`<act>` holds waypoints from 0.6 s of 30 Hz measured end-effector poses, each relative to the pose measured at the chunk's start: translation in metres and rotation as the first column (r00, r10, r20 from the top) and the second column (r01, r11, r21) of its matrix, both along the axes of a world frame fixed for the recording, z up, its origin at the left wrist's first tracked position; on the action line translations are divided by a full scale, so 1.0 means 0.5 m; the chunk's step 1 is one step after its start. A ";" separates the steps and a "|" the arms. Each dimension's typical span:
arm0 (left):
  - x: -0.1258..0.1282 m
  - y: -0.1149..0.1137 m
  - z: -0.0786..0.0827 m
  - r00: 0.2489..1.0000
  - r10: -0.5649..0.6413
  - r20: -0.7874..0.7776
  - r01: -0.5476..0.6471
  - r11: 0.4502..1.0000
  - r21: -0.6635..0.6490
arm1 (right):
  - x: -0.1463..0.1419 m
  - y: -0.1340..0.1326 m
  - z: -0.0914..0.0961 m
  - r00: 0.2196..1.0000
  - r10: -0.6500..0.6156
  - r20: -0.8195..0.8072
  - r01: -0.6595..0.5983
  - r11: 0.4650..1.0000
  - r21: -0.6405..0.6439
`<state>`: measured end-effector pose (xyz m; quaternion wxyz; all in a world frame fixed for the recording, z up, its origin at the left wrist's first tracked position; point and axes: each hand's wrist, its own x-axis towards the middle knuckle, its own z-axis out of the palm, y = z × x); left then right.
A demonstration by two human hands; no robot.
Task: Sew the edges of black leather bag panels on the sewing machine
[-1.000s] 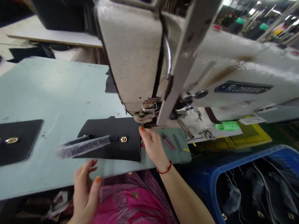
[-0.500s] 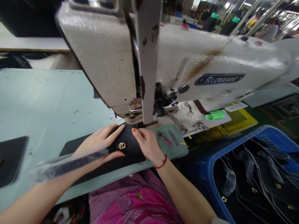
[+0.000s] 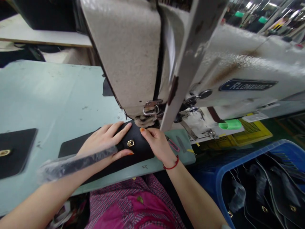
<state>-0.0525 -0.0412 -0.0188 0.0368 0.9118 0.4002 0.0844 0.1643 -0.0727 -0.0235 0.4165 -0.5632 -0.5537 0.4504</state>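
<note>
A black leather bag piece [image 3: 140,146] lies under the sewing machine's needle area, its far edge at the presser foot. My left hand [image 3: 102,140] rests flat on it, fingers stretched toward the machine and thumb apart. Between that thumb and fingers sits a gold turn-lock clasp [image 3: 130,143]. From near the clasp a dark strap in clear plastic [image 3: 78,163] runs back over my left wrist. My right hand [image 3: 158,143] pinches the piece's right edge, thumb on top and fingers curled. The needle itself is hidden behind the sewing machine head [image 3: 124,54].
Pink-handled thread snips [image 3: 173,145] lie right of my right hand. A blue basket [image 3: 220,178] at lower right holds several black pieces with clasps. Another black piece [image 3: 17,149] with a gold fitting lies at the table's left. A green tube [image 3: 230,124] sits by the machine base.
The view has shifted, so the machine appears farther right and larger. Both hands keep nearly the same hold on the leather piece beside the presser foot.
</note>
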 end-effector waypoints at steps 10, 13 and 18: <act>-0.001 -0.066 -0.096 0.893 0.110 0.436 -0.147 0.988 0.051 | 0.022 -0.059 -0.031 0.986 0.007 0.166 -0.030 0.990 0.139; -0.007 -0.073 -0.110 0.858 0.104 0.503 -0.143 0.989 0.039 | 0.017 -0.059 -0.043 0.984 -0.034 0.177 0.006 0.988 0.155; -0.044 -0.041 -0.106 0.880 -0.009 0.475 0.018 1.000 -0.014 | 0.001 -0.066 -0.037 0.992 -0.067 0.103 0.055 0.992 0.113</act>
